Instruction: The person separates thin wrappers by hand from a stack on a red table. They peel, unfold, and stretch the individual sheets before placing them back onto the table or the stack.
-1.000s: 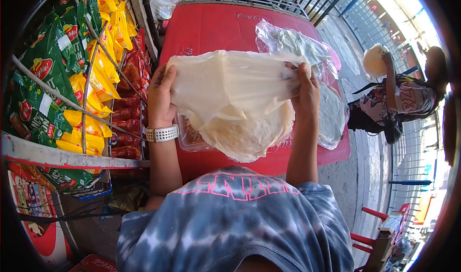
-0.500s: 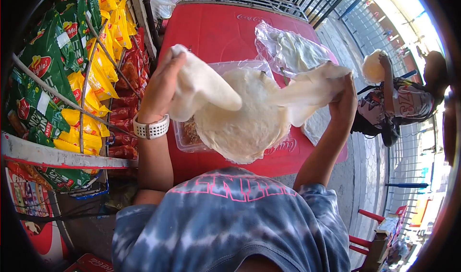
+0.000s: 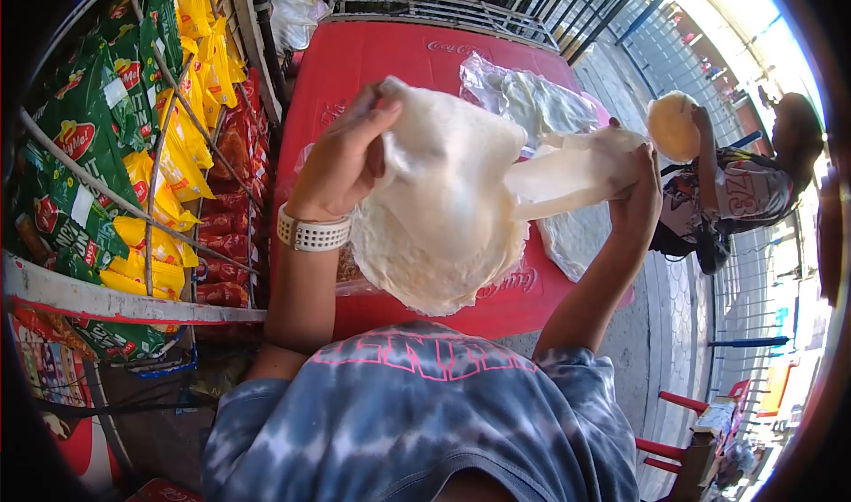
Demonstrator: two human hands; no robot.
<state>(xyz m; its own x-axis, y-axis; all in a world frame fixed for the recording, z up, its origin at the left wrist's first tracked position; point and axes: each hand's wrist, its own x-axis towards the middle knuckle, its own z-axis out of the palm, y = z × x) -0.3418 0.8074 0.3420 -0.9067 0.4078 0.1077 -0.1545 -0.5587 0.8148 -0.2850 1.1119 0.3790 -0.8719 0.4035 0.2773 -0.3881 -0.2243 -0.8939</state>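
My left hand (image 3: 347, 158), with a white watch (image 3: 312, 232) on the wrist, pinches the edge of a thin, pale dough wrapper (image 3: 443, 138). This sheet hangs over a round stack of wrappers (image 3: 408, 280) above the red table. On the right, my right hand (image 3: 638, 183) is closed on a second dough wrapper (image 3: 563, 183), bunched near the fingers and stretched toward the stack. The two sheets overlap in this view. Brown crumbly bits in a clear plastic container (image 3: 348, 267) show beside the stack, mostly hidden behind my left wrist.
Plastic wrapping (image 3: 532, 98) with pale sheets lies on the far right of the red table (image 3: 390, 50). Another pale sheet (image 3: 576, 240) is under my right forearm. Snack packs (image 3: 75, 138) hang on a rack at left. A person (image 3: 736, 192) holding a round fan-like object stands at right.
My left hand has moved right with its wrapper, which now spreads over the stack toward the other sheet. My right hand stays in nearly the same place, still holding its wrapper.
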